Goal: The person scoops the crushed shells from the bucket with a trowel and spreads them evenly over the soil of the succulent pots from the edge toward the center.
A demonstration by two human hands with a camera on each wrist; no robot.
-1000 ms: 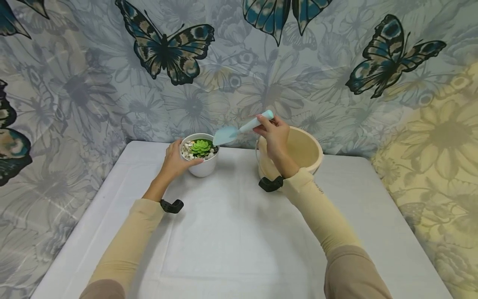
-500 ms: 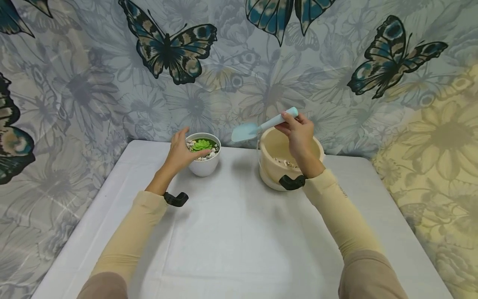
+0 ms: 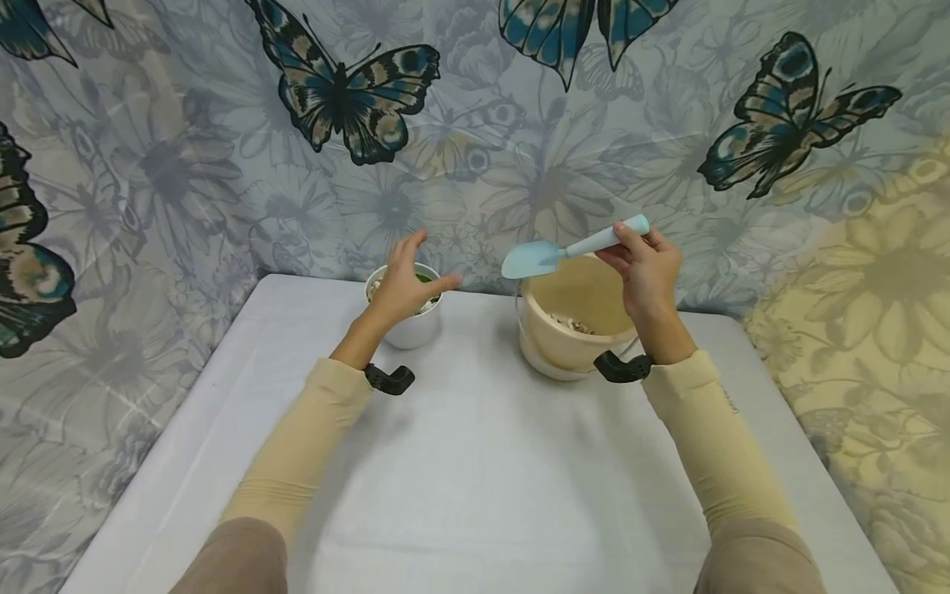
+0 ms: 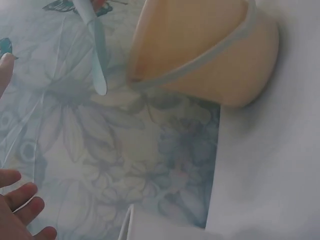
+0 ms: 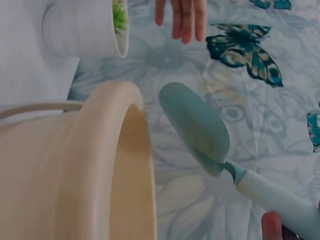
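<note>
The right hand (image 3: 650,272) pinched a blue trowel (image 3: 536,259) near the bucket (image 3: 549,330); the left hand (image 3: 404,285) hung splayed near the white pot (image 3: 416,333).

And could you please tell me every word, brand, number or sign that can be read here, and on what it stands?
None can be read.
Right sleeve: small dark marks near the cuff, perhaps lettering, too small to read.
Light-blue trowel, cream bucket, white flowerpot: no lettering visible.
</note>
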